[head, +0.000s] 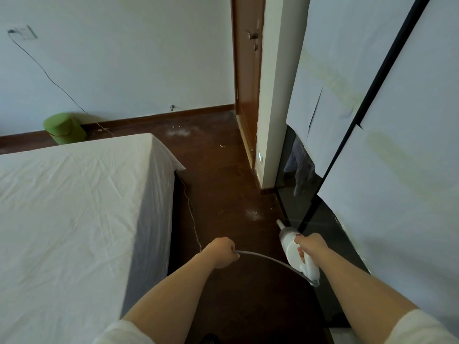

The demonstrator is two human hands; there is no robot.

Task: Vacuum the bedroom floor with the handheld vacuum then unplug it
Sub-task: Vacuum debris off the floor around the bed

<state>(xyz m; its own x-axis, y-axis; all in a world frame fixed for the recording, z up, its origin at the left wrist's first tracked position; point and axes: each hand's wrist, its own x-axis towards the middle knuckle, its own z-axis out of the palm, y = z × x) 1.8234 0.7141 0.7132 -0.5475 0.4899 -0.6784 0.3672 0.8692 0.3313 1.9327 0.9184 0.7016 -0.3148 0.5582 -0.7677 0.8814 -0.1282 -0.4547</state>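
Observation:
My right hand (310, 245) grips the handle of a white handheld vacuum (290, 244). Its nozzle points down at the dark wooden floor (223, 184), just short of a whitish dust patch (253, 214). My left hand (222, 253) holds the vacuum's grey cord (270, 260), which arcs from the vacuum's rear to that hand. From there the cord runs along the bed's side and up the far wall to a socket (23, 32). More dust and crumbs (181, 131) lie farther off near the baseboard.
A bed with a white sheet (69, 214) fills the left side. A wardrobe with paper-covered dark glass doors (372, 170) lines the right. A brown door (248, 83) stands ahead, a green bin (64, 129) against the far wall.

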